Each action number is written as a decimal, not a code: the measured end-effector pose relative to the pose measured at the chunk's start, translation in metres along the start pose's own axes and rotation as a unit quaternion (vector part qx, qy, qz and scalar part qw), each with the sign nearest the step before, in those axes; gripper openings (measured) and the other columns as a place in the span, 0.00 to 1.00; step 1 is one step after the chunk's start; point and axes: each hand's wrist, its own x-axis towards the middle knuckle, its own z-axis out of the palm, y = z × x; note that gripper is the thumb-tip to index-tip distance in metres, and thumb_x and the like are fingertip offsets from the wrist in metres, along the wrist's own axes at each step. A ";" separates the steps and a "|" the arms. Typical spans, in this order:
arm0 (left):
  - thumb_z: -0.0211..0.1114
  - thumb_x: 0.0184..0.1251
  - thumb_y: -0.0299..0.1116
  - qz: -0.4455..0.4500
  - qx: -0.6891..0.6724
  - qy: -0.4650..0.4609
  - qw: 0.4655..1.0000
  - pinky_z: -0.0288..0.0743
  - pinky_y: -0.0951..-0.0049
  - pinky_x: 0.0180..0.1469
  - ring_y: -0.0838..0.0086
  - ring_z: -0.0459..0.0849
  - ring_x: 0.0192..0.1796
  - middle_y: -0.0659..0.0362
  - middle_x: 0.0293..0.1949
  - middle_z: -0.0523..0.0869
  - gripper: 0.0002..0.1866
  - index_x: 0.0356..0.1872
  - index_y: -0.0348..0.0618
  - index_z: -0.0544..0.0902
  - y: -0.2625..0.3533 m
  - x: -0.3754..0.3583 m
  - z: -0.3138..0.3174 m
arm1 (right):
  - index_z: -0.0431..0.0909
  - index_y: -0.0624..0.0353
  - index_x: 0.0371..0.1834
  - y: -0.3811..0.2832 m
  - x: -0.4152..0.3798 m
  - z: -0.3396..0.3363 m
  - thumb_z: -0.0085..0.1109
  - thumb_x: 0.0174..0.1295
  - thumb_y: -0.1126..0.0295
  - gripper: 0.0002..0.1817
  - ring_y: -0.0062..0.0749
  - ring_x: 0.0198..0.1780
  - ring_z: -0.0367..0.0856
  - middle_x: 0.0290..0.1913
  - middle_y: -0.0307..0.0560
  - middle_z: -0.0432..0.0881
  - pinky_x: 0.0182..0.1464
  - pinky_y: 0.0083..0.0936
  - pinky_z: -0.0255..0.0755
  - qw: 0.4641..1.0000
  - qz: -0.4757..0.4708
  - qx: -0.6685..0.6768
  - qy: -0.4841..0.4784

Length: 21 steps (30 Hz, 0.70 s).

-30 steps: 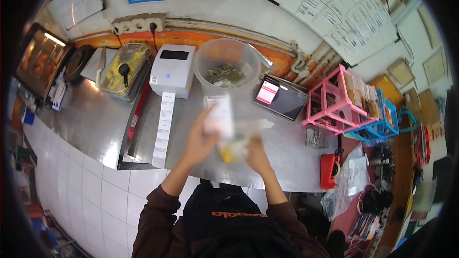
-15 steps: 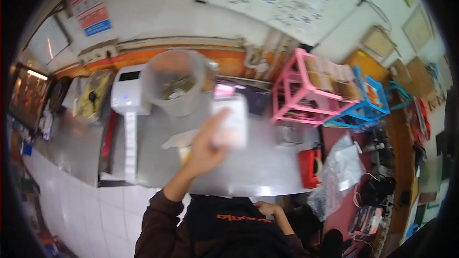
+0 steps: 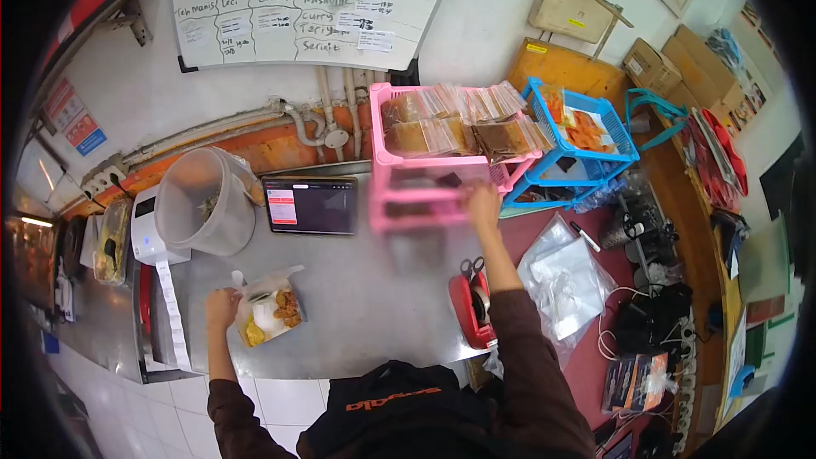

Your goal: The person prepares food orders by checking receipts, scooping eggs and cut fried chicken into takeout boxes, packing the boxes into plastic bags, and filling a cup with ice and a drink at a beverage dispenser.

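Observation:
My left hand (image 3: 223, 308) is closed at the left edge of an open paper food box (image 3: 270, 338), its fingers pinching the box's side. Inside the box are white rice (image 3: 266, 314), fried brown pieces (image 3: 287, 309) and something yellow. My right hand (image 3: 483, 204) reaches to the lower right side of a pink plastic rack (image 3: 382, 157). Its fingers are smeared and partly hidden, and the rack's lower part is blurred too. Zip bags of brown sauce (image 3: 432, 138) fill the rack's top tier.
A tablet (image 3: 311, 206) leans behind the box, beside a clear plastic tub (image 3: 204, 204) and a white label printer (image 3: 153, 234). A red tape dispenser (image 3: 469, 314) with scissors stands near the front edge. To the right are a blue rack (image 3: 586, 157) and plastic bags (image 3: 565, 276).
My left hand no longer holds the blurred white thing and has moved left to the food box. My right hand has gone from beside the apron up to the pink rack. The view has swung right.

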 end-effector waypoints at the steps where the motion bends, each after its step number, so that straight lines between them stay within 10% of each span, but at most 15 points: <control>1: 0.58 0.55 0.38 -0.006 0.003 0.000 1.000 0.73 0.57 0.36 0.53 0.80 0.32 0.47 0.29 0.82 0.11 0.27 0.43 0.83 0.013 -0.004 0.000 | 0.80 0.57 0.37 0.003 0.020 0.012 0.61 0.48 0.55 0.19 0.44 0.47 0.75 0.41 0.50 0.80 0.52 0.51 0.60 0.995 0.028 -0.081 -0.056; 7: 0.58 0.56 0.39 0.033 0.009 0.009 0.999 0.73 0.58 0.34 0.56 0.81 0.32 0.50 0.26 0.82 0.10 0.28 0.45 0.82 0.083 -0.001 0.028 | 0.70 0.56 0.55 0.021 0.075 0.048 0.60 0.47 0.46 0.35 0.44 0.59 0.69 0.58 0.48 0.71 0.60 0.57 0.52 0.926 0.121 -0.125 -0.336; 10: 0.58 0.56 0.40 0.057 -0.059 -0.014 0.997 0.74 0.58 0.35 0.56 0.81 0.33 0.51 0.28 0.83 0.11 0.30 0.45 0.83 0.121 0.003 0.038 | 0.78 0.65 0.39 0.037 0.061 0.046 0.51 0.52 0.59 0.20 0.50 0.50 0.75 0.43 0.63 0.77 0.50 0.36 0.68 0.981 0.118 0.014 -0.153; 12: 0.59 0.55 0.40 0.074 -0.128 -0.042 0.988 0.74 0.59 0.41 0.56 0.81 0.38 0.52 0.37 0.83 0.13 0.37 0.45 0.82 0.136 0.007 0.046 | 0.74 0.64 0.30 0.039 0.021 0.031 0.58 0.51 0.68 0.10 0.42 0.34 0.77 0.31 0.53 0.78 0.38 0.33 0.70 0.964 0.079 0.246 0.059; 14: 0.63 0.52 0.38 0.130 -0.177 0.019 0.975 0.72 0.67 0.50 0.57 0.78 0.50 0.50 0.46 0.80 0.18 0.45 0.44 0.80 0.149 0.007 0.034 | 0.65 0.58 0.30 0.007 -0.029 0.008 0.60 0.55 0.73 0.11 0.21 0.26 0.66 0.24 0.36 0.67 0.29 0.16 0.64 0.817 0.123 0.554 0.105; 17: 0.64 0.52 0.37 0.068 -0.257 0.058 0.962 0.63 0.60 0.59 0.57 0.72 0.57 0.51 0.51 0.77 0.23 0.51 0.43 0.75 0.148 0.001 0.032 | 0.65 0.55 0.39 -0.050 -0.114 -0.033 0.61 0.54 0.73 0.14 0.17 0.16 0.69 0.21 0.35 0.72 0.15 0.14 0.61 0.763 0.221 0.596 -0.119; 21: 0.63 0.54 0.35 -0.011 -0.208 0.154 0.966 0.47 0.44 0.62 0.60 0.71 0.58 0.52 0.51 0.77 0.22 0.52 0.44 0.75 0.160 -0.010 0.008 | 0.63 0.58 0.45 -0.110 -0.182 0.015 0.61 0.55 0.69 0.19 0.31 0.26 0.81 0.30 0.48 0.77 0.21 0.21 0.76 0.644 0.281 0.591 -0.396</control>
